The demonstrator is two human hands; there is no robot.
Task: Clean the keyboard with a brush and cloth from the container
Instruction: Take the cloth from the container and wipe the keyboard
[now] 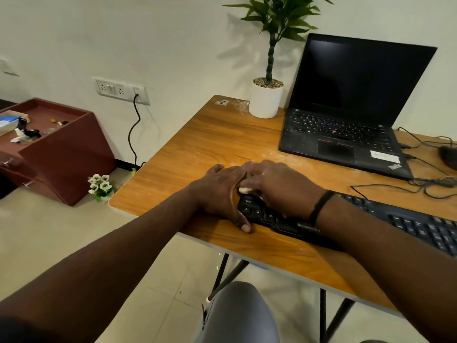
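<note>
The keyboard is black with white legends, on an orange-brown, wood-grain table. The laptop is black, the pot white, its plant green. The cabinet is maroon.

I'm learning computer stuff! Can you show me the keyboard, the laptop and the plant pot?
keyboard (pixel 420 226): head view, on its keys.
laptop (pixel 356 78): head view, on its dark screen.
plant pot (pixel 265 101): head view, on its white side.
</note>
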